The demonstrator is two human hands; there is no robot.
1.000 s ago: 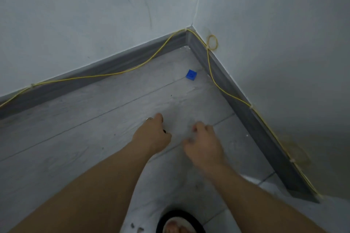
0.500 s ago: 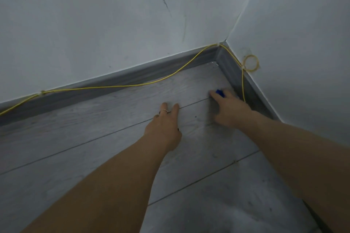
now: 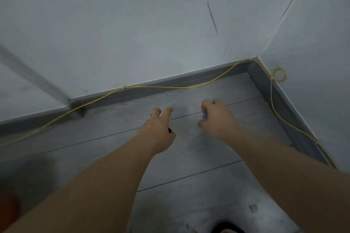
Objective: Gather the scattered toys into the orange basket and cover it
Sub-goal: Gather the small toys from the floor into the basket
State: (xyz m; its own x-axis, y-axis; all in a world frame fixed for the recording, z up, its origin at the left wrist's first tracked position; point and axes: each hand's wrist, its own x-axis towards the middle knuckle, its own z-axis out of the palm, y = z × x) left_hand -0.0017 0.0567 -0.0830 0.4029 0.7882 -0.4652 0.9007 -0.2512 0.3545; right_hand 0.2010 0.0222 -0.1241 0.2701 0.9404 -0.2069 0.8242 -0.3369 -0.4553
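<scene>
My right hand (image 3: 216,117) hovers above the grey floor with its fingers curled around a small blue toy block (image 3: 205,115); only a sliver of blue shows at the fingertips. My left hand (image 3: 159,128) is stretched out beside it, to the left, fingers loosely apart and holding nothing, a ring on one finger. An orange blur (image 3: 7,212) sits at the bottom left edge, likely part of the orange basket; it is too cut off to be sure.
I face a room corner: two pale walls meet at a grey skirting board (image 3: 170,83). A thin yellow cable (image 3: 151,87) runs along the skirting and down the right wall. A dark shoe tip (image 3: 227,228) shows at the bottom edge.
My right hand reached the blue block in the corner, closed on it and drew back toward me. The view has swung left, so the corner now lies at the right.
</scene>
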